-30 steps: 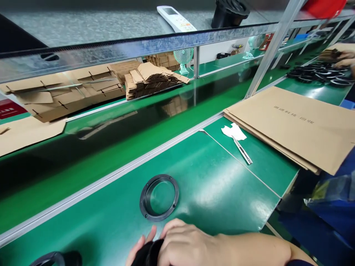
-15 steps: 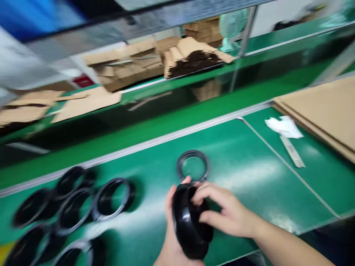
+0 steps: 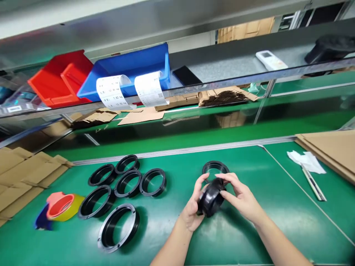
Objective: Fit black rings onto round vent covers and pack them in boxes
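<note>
Between both hands a glossy black ring-shaped part [image 3: 211,199] is held tilted above the green table. My left hand [image 3: 192,208] grips its left side, thumb and fingers wrapped round the edge. On the upper right of the part, my right hand [image 3: 240,194] pinches the rim with thumb and fingers. Just behind them a flat black ring [image 3: 224,167] lies on the table, partly covered by the hands. To the left stand several black flanged rings [image 3: 136,221], their openings facing up and toward me.
A tape dispenser with yellow tape [image 3: 72,207] lies at left beside stacked cardboard [image 3: 33,177]. At right are a utility knife [image 3: 313,183], a crumpled white tissue [image 3: 307,162] and cardboard sheets [image 3: 330,151]. Overhead, a shelf bears a blue bin [image 3: 133,66], red bin [image 3: 61,81] and phone [image 3: 187,75].
My view has swung up and back, bringing the shelf and bins into sight. The black part has turned in my hands, and my right fingers have moved from inside its opening to its rim.
</note>
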### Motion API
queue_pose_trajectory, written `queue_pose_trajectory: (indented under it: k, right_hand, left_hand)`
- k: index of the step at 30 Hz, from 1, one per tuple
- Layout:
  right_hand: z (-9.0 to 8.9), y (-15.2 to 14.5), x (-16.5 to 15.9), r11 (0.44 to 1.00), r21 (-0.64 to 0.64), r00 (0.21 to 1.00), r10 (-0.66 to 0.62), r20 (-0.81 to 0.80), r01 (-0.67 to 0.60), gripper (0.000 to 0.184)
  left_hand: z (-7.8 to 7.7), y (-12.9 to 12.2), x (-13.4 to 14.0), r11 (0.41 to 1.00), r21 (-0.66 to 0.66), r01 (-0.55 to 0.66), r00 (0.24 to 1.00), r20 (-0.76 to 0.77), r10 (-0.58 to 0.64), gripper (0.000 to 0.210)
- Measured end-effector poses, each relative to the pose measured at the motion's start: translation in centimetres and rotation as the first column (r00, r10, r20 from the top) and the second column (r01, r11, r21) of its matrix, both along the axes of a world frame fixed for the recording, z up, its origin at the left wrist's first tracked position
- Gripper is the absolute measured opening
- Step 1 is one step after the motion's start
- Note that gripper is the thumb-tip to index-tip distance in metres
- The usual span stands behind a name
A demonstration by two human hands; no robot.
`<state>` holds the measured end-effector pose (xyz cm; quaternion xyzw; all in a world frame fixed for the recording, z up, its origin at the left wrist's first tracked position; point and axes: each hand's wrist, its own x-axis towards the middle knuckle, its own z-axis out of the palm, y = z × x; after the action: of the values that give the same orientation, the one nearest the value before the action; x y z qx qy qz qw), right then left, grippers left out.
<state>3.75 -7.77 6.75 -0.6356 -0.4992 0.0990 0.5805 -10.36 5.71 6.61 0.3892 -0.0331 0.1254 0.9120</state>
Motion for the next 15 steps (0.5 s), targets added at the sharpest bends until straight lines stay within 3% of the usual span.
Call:
queue_pose_trajectory:
  k: [4, 7, 11, 13, 15]
  right_hand:
    - [1.4, -0.2, -1.3, 0.989, 0.146, 0.998, -0.02, 0.066, 0.01, 0.023]
    - [1.7, 0.3, -1.9, 0.946, 0.312, 0.983, -0.136, 0.127, 0.091, 0.024]
    - [0.9, 1.7, -2.3, 0.843, 0.487, 0.895, -0.377, 0.238, 0.226, 0.029]
    - [0.1, 2.4, -2.9, 0.834, 0.501, 0.831, -0.438, 0.343, 0.233, 0.031]
    - [-0.7, 2.8, -3.6, 0.857, 0.474, 0.786, -0.429, 0.446, 0.199, 0.034]
  left_hand:
    - [0.7, 0.1, 0.0, 0.998, 0.059, -0.024, 0.995, 0.098, 0.018, 0.109]
    - [0.0, 0.2, 0.2, 0.998, -0.052, 0.032, 0.994, 0.101, -0.027, 0.1]
    - [-1.0, 0.0, 0.2, 0.988, -0.138, 0.074, 0.978, 0.205, -0.045, 0.101]
    - [-1.0, 0.0, 0.2, 0.991, -0.131, 0.022, 0.973, 0.232, 0.009, 0.106]
    - [-0.7, 0.2, 0.0, 0.989, -0.144, -0.031, 0.975, 0.212, 0.062, 0.102]
